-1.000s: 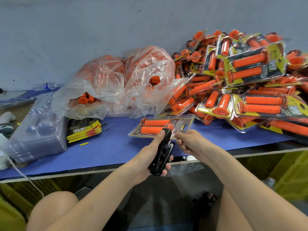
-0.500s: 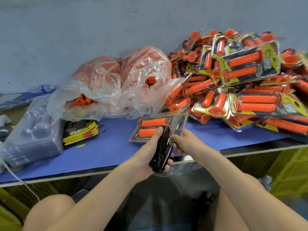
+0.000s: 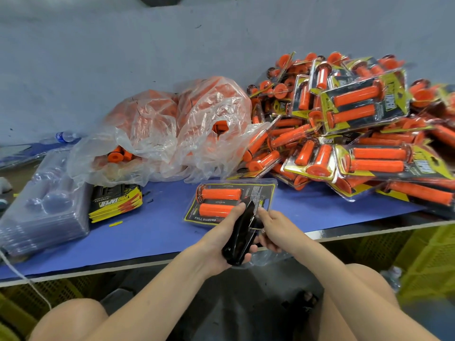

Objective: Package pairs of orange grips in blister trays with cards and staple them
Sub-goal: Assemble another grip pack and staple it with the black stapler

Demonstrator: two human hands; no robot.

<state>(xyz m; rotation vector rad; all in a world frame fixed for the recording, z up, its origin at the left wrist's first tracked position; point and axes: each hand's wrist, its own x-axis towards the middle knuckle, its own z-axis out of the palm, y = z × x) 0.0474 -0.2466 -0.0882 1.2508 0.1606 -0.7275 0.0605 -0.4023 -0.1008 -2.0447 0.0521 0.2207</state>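
The stapler [image 3: 240, 238] nose now reaches farther over the blister pack [image 3: 221, 201] than a second ago. My left hand [image 3: 219, 238] grips the black stapler at lower centre; my right hand [image 3: 279, 230] pinches the pack's near edge beside it. The pack lies on the blue table [image 3: 152, 230], mid-frame.

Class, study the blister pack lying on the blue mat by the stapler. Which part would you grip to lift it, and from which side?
Probably pinch the flat right-hand end of the blister pack, the card strip beyond the two orange grips, coming from the right. That strip lies flat with no bulge, while the left hand and stapler crowd the near edge.
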